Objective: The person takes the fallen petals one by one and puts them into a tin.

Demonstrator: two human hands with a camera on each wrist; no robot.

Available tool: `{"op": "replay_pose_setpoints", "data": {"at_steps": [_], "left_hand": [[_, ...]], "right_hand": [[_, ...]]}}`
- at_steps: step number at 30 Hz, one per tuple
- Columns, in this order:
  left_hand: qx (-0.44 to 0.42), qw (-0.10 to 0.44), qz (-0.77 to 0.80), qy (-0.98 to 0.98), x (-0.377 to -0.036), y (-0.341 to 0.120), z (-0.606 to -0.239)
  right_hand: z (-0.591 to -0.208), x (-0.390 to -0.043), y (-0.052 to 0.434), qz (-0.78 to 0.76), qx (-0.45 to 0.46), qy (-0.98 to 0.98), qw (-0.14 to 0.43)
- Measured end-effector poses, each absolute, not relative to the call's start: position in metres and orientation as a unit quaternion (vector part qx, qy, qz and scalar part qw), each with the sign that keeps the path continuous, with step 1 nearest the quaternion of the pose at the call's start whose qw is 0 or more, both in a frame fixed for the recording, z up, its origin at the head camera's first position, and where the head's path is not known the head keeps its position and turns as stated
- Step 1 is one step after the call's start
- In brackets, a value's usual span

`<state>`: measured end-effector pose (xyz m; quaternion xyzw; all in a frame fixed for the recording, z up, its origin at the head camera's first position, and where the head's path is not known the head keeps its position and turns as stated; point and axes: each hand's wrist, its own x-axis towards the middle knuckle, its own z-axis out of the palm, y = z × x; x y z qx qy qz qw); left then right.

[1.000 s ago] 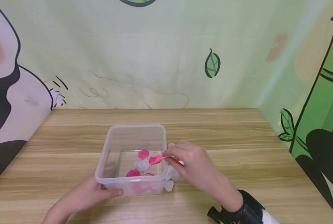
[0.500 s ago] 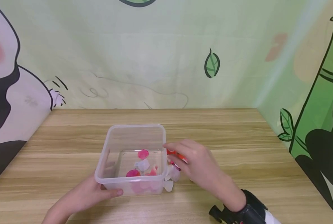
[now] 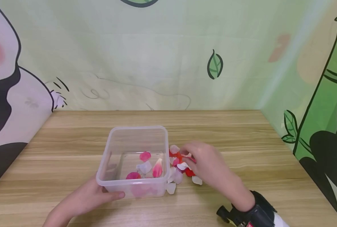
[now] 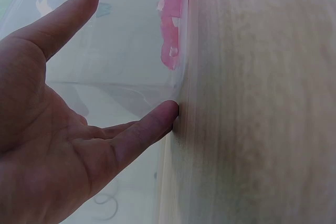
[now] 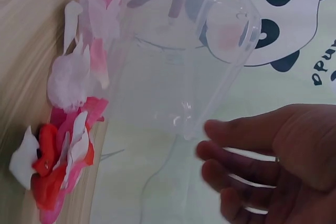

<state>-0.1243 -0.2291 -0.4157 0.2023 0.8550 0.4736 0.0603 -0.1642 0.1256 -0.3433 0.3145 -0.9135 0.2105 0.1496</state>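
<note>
My left hand [image 3: 84, 197] braces the near left corner of the clear plastic box [image 3: 134, 160] on the counter [image 3: 242, 132]; its fingers [image 4: 144, 129] lie straight against the wall, thumb along the front, gripping nothing. Risk one — the box is light, and a hard push from this side can slide it into the loose petals beside it.

Inside the box lie a few petals [image 3: 157, 168], pink and white. They are light; a quick pass of the hand overhead could lift them out.

Just right of the box, touching its wall, sits the petal pile [image 3: 181, 167] — red, pink, white. My right hand [image 3: 206, 164] hovers over it, fingers [image 5: 236, 156] loosely extended, holding nothing. Risk two: a coarse pinch here takes several petals or none, and strays fall on the counter. The pile partly hides under this hand, so I cannot tell how many remain.
</note>
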Motion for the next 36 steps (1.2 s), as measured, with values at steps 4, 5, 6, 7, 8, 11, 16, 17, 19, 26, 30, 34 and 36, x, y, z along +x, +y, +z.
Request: {"op": "replay_pose_setpoints", "data": {"at_steps": [4,5,6,7,8,11,16,17,19,26,30,34,36], "left_hand": [[0.2,0.068,0.483,0.85,-0.124,-0.229,-0.415],[0.2,0.072,0.486,0.848,-0.124,-0.229,-0.415],[0.196,0.077,0.494,0.844,-0.124,-0.229,-0.415],[0.196,0.081,0.499,0.84,-0.125,-0.229,-0.415],[0.194,0.085,0.504,0.838,-0.125,-0.229,-0.415],[0.193,0.089,0.509,0.834,-0.124,-0.23,-0.415],[0.201,0.085,0.507,0.834,-0.125,-0.229,-0.416],[0.204,0.084,0.508,0.833,-0.125,-0.229,-0.416],[0.207,0.079,0.501,0.836,-0.125,-0.229,-0.416],[0.202,0.076,0.495,0.842,-0.125,-0.229,-0.416],[0.211,0.06,0.481,0.849,-0.125,-0.229,-0.416],[0.211,0.061,0.481,0.849,-0.125,-0.229,-0.416],[0.207,0.063,0.481,0.85,-0.125,-0.229,-0.416]], "right_hand": [[-0.345,-0.166,0.131,0.163,0.271,-0.945,0.089],[-0.346,-0.167,0.132,0.154,0.263,-0.949,0.075],[-0.346,-0.168,0.133,0.146,0.257,-0.953,0.062],[-0.347,-0.169,0.134,0.136,0.25,-0.957,0.05],[-0.348,-0.169,0.135,0.128,0.245,-0.96,0.037],[-0.351,-0.171,0.136,0.106,0.229,-0.968,0.001],[-0.355,-0.173,0.139,0.097,0.204,-0.973,-0.047],[-0.356,-0.174,0.14,0.098,0.199,-0.973,-0.054],[-0.359,-0.176,0.142,0.098,0.19,-0.974,-0.07],[-0.369,-0.18,0.144,0.085,0.178,-0.974,-0.113],[-0.375,-0.182,0.145,0.078,0.182,-0.973,-0.12],[-0.379,-0.184,0.145,0.077,0.186,-0.972,-0.12],[-0.38,-0.184,0.145,0.074,0.187,-0.972,-0.121]]}}
